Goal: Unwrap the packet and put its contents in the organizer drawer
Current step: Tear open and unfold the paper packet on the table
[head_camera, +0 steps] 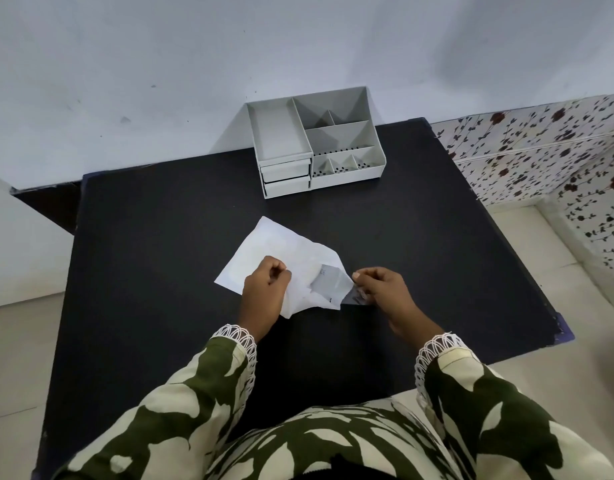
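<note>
A white packet [281,251] lies crumpled in the middle of the black table [160,237]. My left hand [264,285] pinches its near left part with closed fingers. My right hand [385,289] pinches the right edge, where a torn flap and a greyish inner piece [328,282] show. What is inside the packet is hidden. The white organizer [316,143] stands at the table's far edge against the wall. Its two small drawers [286,176] sit at its lower left, both pushed in.
The organizer's top holds several open compartments, some with small dark dots at the bottom. A pale wall rises behind the table. A floral patterned surface [541,147] lies to the right, and light floor tiles surround the table.
</note>
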